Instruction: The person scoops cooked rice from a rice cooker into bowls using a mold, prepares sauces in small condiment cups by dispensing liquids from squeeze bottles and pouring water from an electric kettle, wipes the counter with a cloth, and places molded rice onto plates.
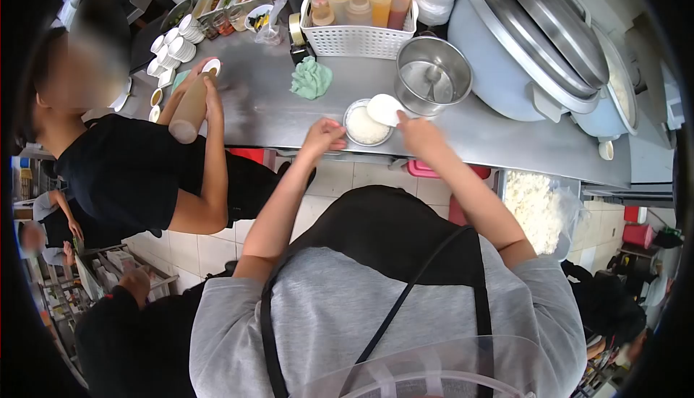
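Observation:
A small round bowl of white rice (pixel 366 129) stands near the front edge of the steel counter (pixel 267 105). My left hand (pixel 324 138) is at the bowl's left rim, its thumb and fingers pinched together; whether they grip the rim is unclear. My right hand (pixel 423 138) holds a white round paddle or scoop (pixel 384 110), which lies over the upper right part of the rice. Just behind my right hand is a steel pot (pixel 433 76) with a ladle or spoon inside. A crumpled green cloth (pixel 311 78) lies behind my left hand.
At the left, a co-worker (pixel 137 167) holds a squeeze bottle (pixel 189 116) over a small cup. Behind are a white basket (pixel 361 40) of sauce bottles and stacked white cups (pixel 177 49). Large rice cookers (pixel 506 58) stand right; a tub of rice (pixel 535 210) sits below the counter.

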The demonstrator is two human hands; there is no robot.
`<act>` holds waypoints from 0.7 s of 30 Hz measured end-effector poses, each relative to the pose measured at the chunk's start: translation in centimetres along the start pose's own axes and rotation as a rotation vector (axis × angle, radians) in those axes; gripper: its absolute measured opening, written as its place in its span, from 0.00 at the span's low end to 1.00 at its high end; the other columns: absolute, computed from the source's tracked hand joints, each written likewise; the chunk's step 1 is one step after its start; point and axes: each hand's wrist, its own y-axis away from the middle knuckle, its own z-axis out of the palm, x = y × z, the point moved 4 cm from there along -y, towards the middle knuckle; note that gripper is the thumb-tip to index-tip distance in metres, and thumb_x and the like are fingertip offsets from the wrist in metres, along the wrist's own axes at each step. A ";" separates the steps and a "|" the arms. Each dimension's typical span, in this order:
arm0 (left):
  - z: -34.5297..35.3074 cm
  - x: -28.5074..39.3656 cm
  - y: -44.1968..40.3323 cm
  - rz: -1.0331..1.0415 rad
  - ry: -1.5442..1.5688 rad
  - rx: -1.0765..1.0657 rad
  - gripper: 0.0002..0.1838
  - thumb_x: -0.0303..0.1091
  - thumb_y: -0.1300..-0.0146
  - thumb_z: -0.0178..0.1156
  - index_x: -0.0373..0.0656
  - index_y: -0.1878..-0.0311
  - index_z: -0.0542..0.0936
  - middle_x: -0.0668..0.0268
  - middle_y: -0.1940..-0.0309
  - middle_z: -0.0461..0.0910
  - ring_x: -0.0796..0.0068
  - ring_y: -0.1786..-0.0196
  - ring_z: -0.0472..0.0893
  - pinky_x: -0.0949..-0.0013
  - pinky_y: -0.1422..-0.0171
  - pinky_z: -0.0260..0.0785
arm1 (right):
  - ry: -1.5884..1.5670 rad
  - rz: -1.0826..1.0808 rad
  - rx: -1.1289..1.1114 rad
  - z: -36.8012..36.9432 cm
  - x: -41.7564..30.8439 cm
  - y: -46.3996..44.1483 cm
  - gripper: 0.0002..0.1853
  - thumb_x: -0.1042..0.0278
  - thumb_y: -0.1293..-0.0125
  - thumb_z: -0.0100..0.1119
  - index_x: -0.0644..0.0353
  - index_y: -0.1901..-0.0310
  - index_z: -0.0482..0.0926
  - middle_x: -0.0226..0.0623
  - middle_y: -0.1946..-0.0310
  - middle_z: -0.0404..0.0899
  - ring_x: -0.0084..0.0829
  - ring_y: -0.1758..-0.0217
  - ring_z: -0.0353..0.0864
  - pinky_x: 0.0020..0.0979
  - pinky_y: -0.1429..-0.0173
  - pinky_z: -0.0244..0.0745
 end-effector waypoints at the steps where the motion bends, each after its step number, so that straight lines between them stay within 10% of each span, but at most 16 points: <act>1: 0.6 -0.7 0.0 0.008 0.002 0.001 0.12 0.30 0.44 0.59 0.38 0.60 0.69 0.61 0.68 0.74 0.72 0.71 0.78 0.70 0.64 0.75 | 0.010 -0.013 0.057 1.7 -0.5 0.2 0.19 0.66 0.39 0.46 0.61 0.47 0.68 0.51 0.71 0.78 0.48 0.68 0.78 0.45 0.64 0.73; 9: 1.7 -1.3 -0.6 -0.058 0.245 -0.007 0.09 0.23 0.44 0.55 0.41 0.65 0.64 0.62 0.71 0.71 0.70 0.68 0.78 0.66 0.60 0.77 | 0.041 -0.155 -0.115 -0.3 -2.6 -1.3 0.16 0.69 0.43 0.48 0.64 0.52 0.70 0.50 0.71 0.78 0.45 0.66 0.80 0.43 0.63 0.74; 21: 4.1 -2.6 1.1 -0.035 0.406 0.015 0.07 0.21 0.43 0.52 0.35 0.65 0.64 0.57 0.65 0.71 0.60 0.60 0.78 0.65 0.53 0.76 | -0.155 -0.095 0.199 -0.2 -1.0 0.3 0.20 0.64 0.38 0.45 0.60 0.45 0.67 0.55 0.73 0.76 0.51 0.67 0.77 0.46 0.63 0.71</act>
